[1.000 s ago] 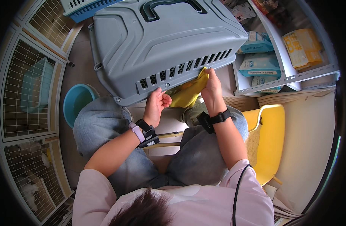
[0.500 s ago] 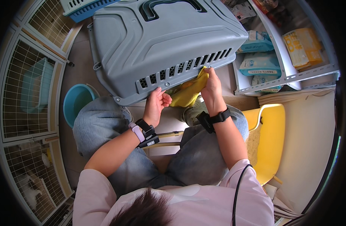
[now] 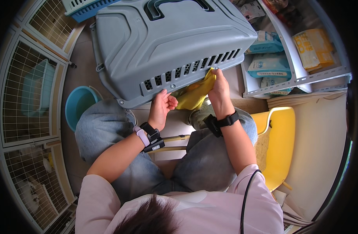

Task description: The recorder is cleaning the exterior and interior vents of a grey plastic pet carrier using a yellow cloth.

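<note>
A large grey pet carrier (image 3: 175, 46) with a black handle and a row of slots sits tilted in front of my knees. My right hand (image 3: 219, 87) is closed on a yellow cloth (image 3: 194, 95), pressing it against the carrier's lower rim near the slots. The cloth hangs down below that rim. My left hand (image 3: 160, 109) is at the same rim, left of the cloth. Its upper fingertips touch the edge, and the other fingers are loosely bent and apart, with nothing visible in them. The carrier's underside is hidden.
A blue bucket (image 3: 80, 102) stands left of my knee. Wire cages (image 3: 28, 93) line the left side. At right are shelves with blue litter bags (image 3: 269, 66) and a yellow bin (image 3: 282, 144). A blue-and-white basket (image 3: 95, 8) lies behind the carrier.
</note>
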The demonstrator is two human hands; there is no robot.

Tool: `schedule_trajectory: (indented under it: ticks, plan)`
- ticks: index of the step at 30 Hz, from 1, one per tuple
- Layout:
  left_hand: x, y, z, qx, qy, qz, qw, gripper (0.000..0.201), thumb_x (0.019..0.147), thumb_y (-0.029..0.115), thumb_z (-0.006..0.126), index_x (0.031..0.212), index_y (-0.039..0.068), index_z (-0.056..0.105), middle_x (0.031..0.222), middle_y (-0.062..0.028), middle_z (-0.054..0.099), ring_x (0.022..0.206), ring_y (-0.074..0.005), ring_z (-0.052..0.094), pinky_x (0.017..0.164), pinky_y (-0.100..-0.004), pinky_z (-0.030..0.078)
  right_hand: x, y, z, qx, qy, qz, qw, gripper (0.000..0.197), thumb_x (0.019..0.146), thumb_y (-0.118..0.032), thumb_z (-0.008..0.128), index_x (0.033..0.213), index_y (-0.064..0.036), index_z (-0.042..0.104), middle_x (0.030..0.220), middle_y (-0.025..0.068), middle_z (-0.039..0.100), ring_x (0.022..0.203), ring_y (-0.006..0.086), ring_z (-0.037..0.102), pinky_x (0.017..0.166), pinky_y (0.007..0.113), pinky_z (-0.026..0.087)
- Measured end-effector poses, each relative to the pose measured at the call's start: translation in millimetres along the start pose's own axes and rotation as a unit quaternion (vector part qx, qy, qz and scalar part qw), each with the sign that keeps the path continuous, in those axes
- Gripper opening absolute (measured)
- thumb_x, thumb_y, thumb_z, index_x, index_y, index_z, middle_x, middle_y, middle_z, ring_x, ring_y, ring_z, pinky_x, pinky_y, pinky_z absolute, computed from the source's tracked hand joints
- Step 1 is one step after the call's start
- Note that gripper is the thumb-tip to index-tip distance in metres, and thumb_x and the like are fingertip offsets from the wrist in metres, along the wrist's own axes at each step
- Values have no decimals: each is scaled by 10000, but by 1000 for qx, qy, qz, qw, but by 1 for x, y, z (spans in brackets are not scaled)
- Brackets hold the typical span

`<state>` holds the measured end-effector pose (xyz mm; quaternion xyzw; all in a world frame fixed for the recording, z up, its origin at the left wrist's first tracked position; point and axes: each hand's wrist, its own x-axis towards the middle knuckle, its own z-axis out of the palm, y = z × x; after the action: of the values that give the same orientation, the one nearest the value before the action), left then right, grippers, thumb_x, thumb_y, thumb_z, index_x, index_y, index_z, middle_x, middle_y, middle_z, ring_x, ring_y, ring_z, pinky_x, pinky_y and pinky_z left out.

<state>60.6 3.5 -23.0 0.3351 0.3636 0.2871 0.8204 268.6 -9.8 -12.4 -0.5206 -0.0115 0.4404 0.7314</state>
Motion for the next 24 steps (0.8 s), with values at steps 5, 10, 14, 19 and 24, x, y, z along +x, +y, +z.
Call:
schedule_trajectory:
  ticks: [5,10,14,19,24]
  plan:
    - [0,0,0,2,-2,0,1000,654,836,543,390,1179,-5,487,769,-23,507,746,-113,455,703,-241,337,0,-1,0,1,4,7,1000,290,806,-137,524,1046,24,498,1015,136,550,956,280,536,887,396,420]
    - [0,0,0,2,2,-1,1000,646,837,539,387,1179,0,487,769,-24,510,744,-113,454,702,-241,336,-2,1,2,21,8,-4,1000,167,772,-127,570,874,3,547,847,87,553,764,195,535,702,339,453]
    - [1,-1,-1,1,-2,-1,1000,644,839,538,386,1181,1,485,769,-24,512,741,-114,455,700,-242,336,-1,2,2,16,16,-8,1000,186,768,-135,582,882,7,551,857,89,553,778,196,532,711,337,449]
    - [1,-2,-1,-19,-4,9,1000,483,893,474,370,1063,55,540,751,-19,546,722,-100,496,688,-239,365,0,2,2,9,22,-10,1000,198,758,-135,588,888,9,547,863,88,551,789,196,528,718,338,445]
    - [0,-1,-1,-15,-2,11,1000,464,891,477,372,1022,65,542,749,-20,548,721,-99,497,688,-239,367,-3,2,3,5,20,-8,1000,196,756,-129,582,890,8,543,861,85,550,783,190,526,712,333,444]
